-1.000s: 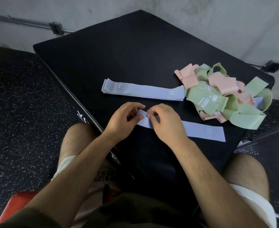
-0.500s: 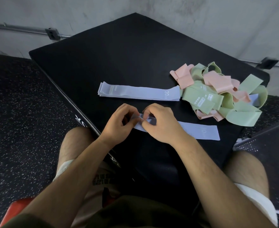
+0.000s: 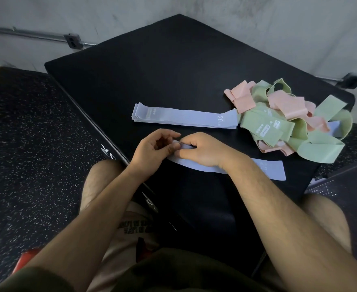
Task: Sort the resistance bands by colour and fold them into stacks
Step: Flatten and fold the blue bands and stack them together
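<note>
At frame centre your left grip [image 3: 152, 151] and right grip [image 3: 203, 150] both pinch the left end of the band [image 3: 273, 171], now curled up off the desk [image 3: 173, 66] where it lay flat a second ago, so the fold has begun, just below the blue stack [image 3: 183, 118].

Big black padded box [image 3: 173, 66]: matt, smooth, vinyl-looking top. On it, lilac band stack [image 3: 183, 118], single flat lilac band [image 3: 274, 170] and pink-green band pile [image 3: 289, 123] all smooth, matt, stretchy. Left of box, black speckled floor [image 3: 26, 133] grainy, rubbery.
</note>
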